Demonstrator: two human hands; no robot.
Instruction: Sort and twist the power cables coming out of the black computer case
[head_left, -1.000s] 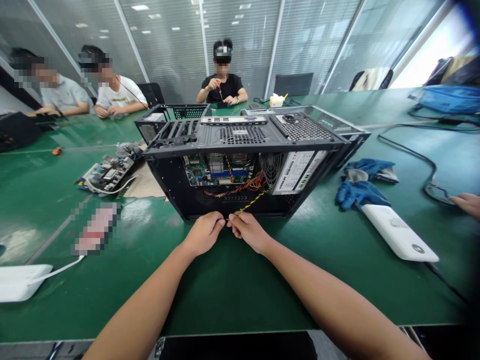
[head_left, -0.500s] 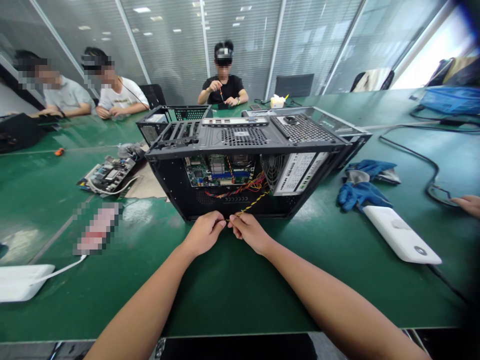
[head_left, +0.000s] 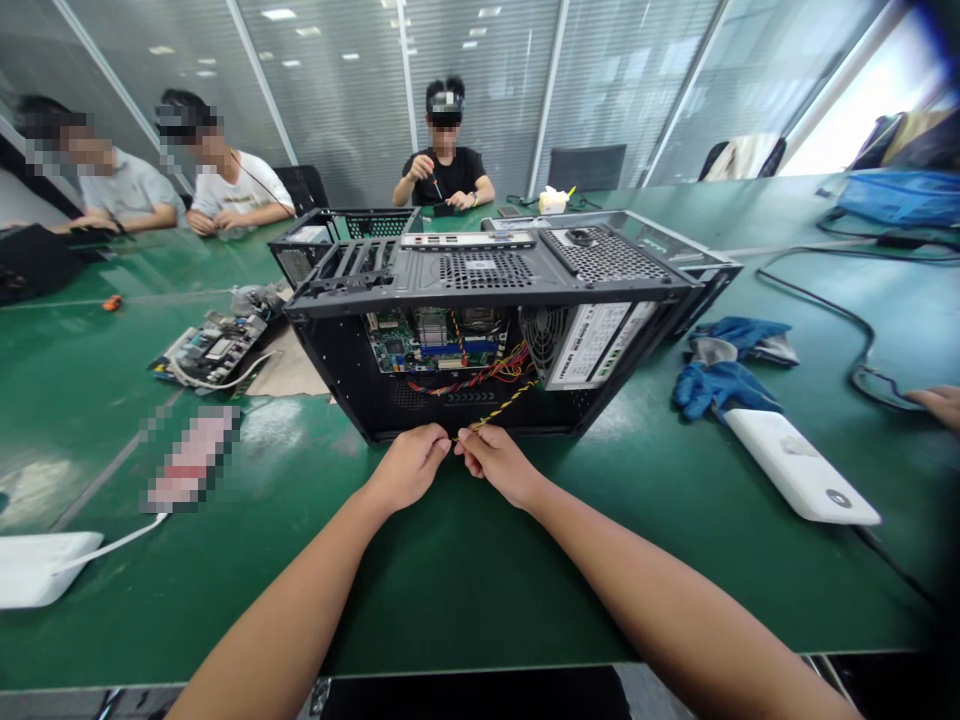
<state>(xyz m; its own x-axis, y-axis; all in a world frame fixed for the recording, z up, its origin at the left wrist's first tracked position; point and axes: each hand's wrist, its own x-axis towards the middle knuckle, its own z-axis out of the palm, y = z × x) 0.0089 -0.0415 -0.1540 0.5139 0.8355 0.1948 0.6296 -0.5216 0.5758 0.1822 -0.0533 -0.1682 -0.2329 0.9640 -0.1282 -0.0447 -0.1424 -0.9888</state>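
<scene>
Pinching the wires [head_left: 502, 407] with left hand [head_left: 411, 465] and right hand [head_left: 496, 462] just outside the case [head_left: 480, 290], best done lightly, without straining the end inside.

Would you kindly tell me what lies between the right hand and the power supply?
In the head view, a twisted yellow-and-black cable runs from the right hand up toward the power supply.

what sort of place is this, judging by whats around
Probably a meeting room being used as a workshop: there is a long green table, a glass wall with blinds behind it, and an open computer case standing on the table.
</scene>
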